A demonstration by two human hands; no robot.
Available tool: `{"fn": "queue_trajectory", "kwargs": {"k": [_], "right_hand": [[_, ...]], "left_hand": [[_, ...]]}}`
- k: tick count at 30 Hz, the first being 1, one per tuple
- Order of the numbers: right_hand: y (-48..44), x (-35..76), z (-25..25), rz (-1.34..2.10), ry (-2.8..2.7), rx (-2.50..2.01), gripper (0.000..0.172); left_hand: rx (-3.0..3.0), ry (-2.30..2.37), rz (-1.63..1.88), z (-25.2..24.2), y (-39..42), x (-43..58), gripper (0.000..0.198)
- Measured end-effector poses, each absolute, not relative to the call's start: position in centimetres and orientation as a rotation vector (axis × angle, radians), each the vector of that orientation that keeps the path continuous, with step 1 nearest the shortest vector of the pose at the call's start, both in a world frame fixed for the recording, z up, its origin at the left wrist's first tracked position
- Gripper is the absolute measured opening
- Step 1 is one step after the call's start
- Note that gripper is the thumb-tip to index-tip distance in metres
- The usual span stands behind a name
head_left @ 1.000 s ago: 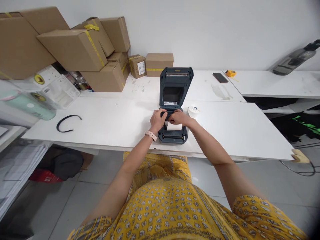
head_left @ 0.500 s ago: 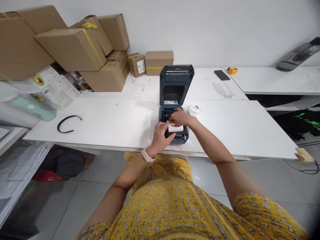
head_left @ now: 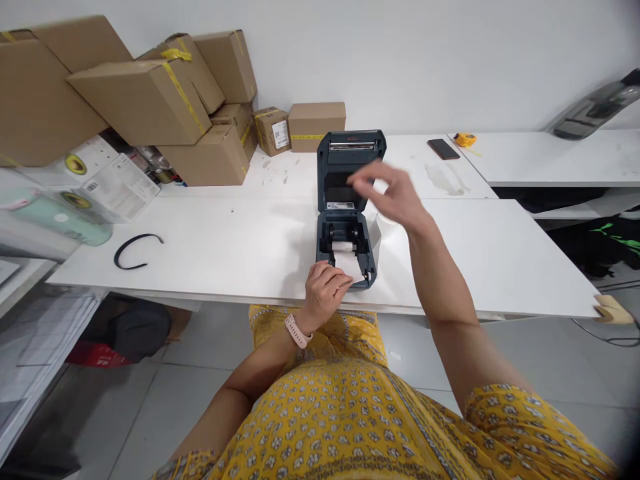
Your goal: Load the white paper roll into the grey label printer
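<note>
A dark blue-grey label printer (head_left: pixel 323 230) stands on the white table with its lid (head_left: pixel 326 163) raised. A strip of white label paper (head_left: pixel 347 259) comes from the roll inside and runs over the printer's front edge. At that front edge my left hand (head_left: pixel 325 288) pinches the strip's end between thumb and fingers. My right hand (head_left: pixel 393 192) is in the air before the lid's right side, its thumb and forefinger apart and nothing seen in them. A white roll (head_left: pixel 386 225) beside the printer is mostly hidden behind my right wrist.
Cardboard boxes (head_left: pixel 135 100) are stacked at the back left. A black headband (head_left: pixel 120 252) and a green bottle (head_left: pixel 65 217) lie on the left. Toward the back right are a phone (head_left: pixel 443 149), a yellow tape measure (head_left: pixel 465 139) and a dark bottle (head_left: pixel 595 107).
My right hand has come out of the printer and risen toward the lid. The paper now lies drawn forward over the front edge, and my left hand has closed on its end.
</note>
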State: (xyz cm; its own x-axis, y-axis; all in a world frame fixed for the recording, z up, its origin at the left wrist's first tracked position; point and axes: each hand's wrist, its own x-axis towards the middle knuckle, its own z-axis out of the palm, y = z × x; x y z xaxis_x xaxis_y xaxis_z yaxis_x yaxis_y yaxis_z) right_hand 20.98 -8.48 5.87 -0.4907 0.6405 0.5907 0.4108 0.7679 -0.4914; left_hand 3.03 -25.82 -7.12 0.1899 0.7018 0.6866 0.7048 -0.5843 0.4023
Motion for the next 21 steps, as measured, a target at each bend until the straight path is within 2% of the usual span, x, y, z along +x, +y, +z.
{"fn": "queue_trajectory", "kwargs": {"k": [3, 8, 11, 16, 21], "right_hand": [[-4.4, 21.5, 7.6, 0.231, -1.821, -0.835, 0.058], [-1.0, 21.0, 7.1, 0.434, -1.836, -0.867, 0.075], [-5.8, 20.7, 5.7, 0.358, -1.78, -0.87, 0.068], [-17.4, 21.6, 0.4, 0.188, -1.827, -0.787, 0.039], [-22.5, 23.0, -6.5, 0.115, -2.062, -0.879, 0.047]], "left_hand": [[-2.396, -1.405, -1.384, -7.4, -26.9, 3.2, 0.015], [-2.359, -1.428, -1.312, -8.7, -28.1, 3.4, 0.019], [-2.287, -1.417, -1.288, -9.4, -28.2, 3.5, 0.02], [-2.244, -1.386, -1.303, -10.6, -28.5, 3.5, 0.02], [-2.169, -1.359, -1.322, -12.4, -29.4, 3.3, 0.017]]}}
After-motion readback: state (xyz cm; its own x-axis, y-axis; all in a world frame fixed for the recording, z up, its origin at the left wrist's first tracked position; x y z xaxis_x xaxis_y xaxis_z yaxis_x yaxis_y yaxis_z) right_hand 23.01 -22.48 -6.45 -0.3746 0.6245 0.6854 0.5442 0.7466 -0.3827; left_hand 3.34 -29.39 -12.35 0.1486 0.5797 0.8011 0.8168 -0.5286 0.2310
